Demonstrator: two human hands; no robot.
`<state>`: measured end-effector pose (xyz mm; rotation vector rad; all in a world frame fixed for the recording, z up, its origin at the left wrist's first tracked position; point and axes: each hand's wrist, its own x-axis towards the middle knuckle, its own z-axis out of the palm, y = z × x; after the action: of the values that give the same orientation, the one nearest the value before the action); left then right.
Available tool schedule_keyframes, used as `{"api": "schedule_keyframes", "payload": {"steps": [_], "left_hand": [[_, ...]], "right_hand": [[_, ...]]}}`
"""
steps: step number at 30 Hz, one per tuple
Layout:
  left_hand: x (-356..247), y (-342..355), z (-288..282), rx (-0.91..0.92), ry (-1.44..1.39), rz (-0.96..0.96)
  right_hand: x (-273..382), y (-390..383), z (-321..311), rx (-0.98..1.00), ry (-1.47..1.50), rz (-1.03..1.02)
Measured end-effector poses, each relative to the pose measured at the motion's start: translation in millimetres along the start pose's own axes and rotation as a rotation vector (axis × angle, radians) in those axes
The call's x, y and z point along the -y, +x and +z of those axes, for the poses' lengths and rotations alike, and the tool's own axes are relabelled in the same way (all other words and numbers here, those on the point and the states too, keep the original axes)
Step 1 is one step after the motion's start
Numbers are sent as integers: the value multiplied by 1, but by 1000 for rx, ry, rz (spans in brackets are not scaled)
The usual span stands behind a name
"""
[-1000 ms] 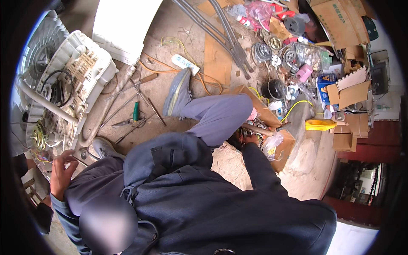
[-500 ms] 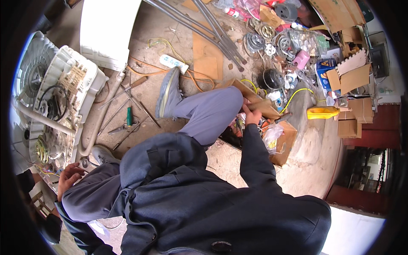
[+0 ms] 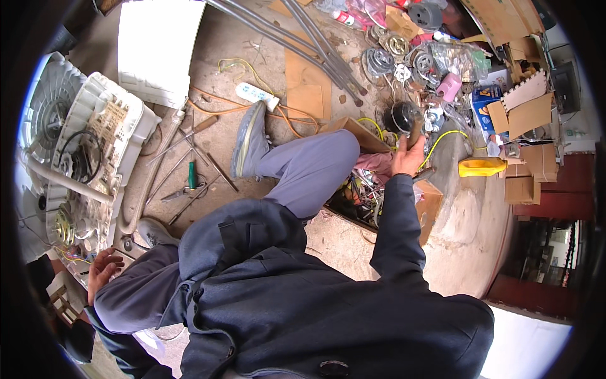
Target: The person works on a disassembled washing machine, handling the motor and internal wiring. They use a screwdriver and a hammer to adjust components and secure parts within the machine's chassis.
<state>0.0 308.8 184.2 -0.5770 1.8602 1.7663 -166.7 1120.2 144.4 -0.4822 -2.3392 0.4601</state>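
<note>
"Lifting a brown flat piece (image 3: 415, 129), the right hand (image 3: 409, 156) stands above the far right edge of the cardboard box (image 3: 431, 215). How does this differ from half a second ago?"

"There, the hand lies lower and further left, at the box's far side. Here it is raised, and the jumble of small metal parts and tools (image 3: 365, 196) shows more fully, a pink cloth (image 3: 377, 163) at its back edge."

"Meaning what for the work?"

"The contents, I judge, are now easier to see and to reach. The piece is blurred; wood or card, I cannot tell."

"Note the pose of the right arm."

"The dark sleeve (image 3: 401, 218) reaches forward, wrist nearly straight. Thumb and fingers are closed round the piece's near end; its far end points away from the body, in front of a black round container (image 3: 396, 117)."

"And the left hand (image 3: 105, 271)?"

"Well apart from the right, beside the bent left trouser leg (image 3: 136, 297): fingers loosely curled, gripping nothing that I can see. Contact with the cloth of the leg cannot be judged from here. Beyond it lie a pale washing-machine tub (image 3: 136, 114), a motor-like part (image 3: 64, 227) and a grey corrugated hose (image 3: 148, 174)."
</note>
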Motion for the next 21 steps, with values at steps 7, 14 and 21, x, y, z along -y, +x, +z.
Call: {"api": "schedule_keyframes", "payload": {"steps": [7,14,21], "left_hand": [[1,-1,-2,7,18,17],[-4,-14,4,-47,35,17],[1,-11,0,-72,-10,-13]], "right_hand": [[6,45,-19,-265,316,67],[83,58,-9,-163,767,48],[209,49,3,317,1013,-43]]}}
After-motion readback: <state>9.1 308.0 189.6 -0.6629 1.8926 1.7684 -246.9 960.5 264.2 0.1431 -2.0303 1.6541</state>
